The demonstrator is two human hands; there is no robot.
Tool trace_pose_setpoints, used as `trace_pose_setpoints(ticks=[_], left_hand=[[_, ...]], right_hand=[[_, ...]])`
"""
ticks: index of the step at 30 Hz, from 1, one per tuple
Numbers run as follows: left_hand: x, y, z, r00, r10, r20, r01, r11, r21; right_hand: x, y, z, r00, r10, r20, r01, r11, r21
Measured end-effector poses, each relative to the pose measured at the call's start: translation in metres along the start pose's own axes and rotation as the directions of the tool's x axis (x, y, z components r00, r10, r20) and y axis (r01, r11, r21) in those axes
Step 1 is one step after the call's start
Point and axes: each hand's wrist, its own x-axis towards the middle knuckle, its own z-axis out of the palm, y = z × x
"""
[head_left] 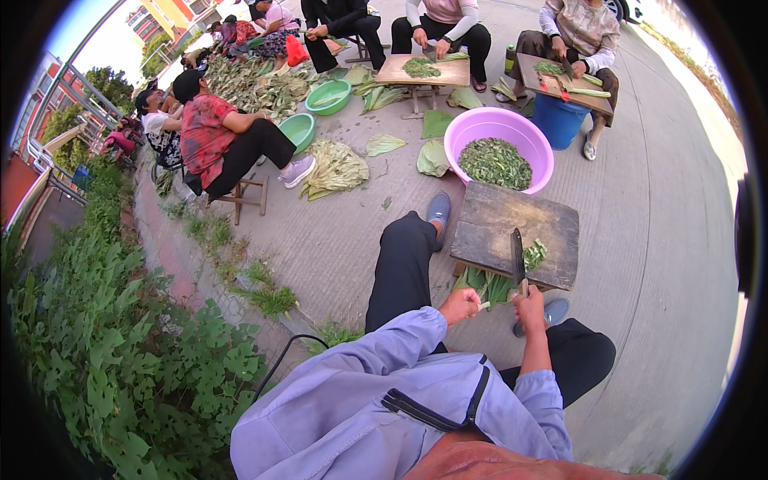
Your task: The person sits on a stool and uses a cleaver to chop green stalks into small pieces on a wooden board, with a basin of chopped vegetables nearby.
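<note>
My right hand [529,309] grips the handle of a kitchen knife [518,254], its dark blade pointing away over the wooden cutting board [488,236]. A small heap of chopped green leaves [535,254] lies on the board, just right of the blade. Off the board's near edge, my left hand [461,306] is closed on a short pale piece of leaf stalk [484,306]. Long green leaves [486,283] show under the near edge of the board. Beyond the board stands a pink-purple basin [544,148] holding chopped greens [494,162].
Two people across from me cut greens on boards, one board [424,72] on a stool, another over a blue bucket [555,120]. Someone in a red patterned shirt [210,132] sits at left by green basins [328,98] and leaf piles [336,168]. Green plants [128,352] border the left.
</note>
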Motion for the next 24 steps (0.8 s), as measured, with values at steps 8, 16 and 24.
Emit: trace_pose_setpoints(ticks=[8, 16, 24], left_hand=[[0.001, -0.002, -0.004, 1.0, -0.015, -0.017, 0.015, 1.0, 0.011], [0.001, -0.003, -0.001, 0.999, -0.018, -0.03, 0.019, 0.999, 0.036], [0.002, -0.008, 0.0, 0.999, 0.024, -0.04, -0.02, 0.993, 0.113]], right_hand=[[-0.003, -0.011, 0.001, 1.0, -0.015, 0.002, 0.015, 1.0, -0.01], [-0.007, -0.005, 0.009, 0.999, -0.007, 0.049, 0.008, 1.0, -0.007], [-0.013, -0.004, 0.011, 0.997, 0.003, 0.076, -0.012, 0.992, 0.122]])
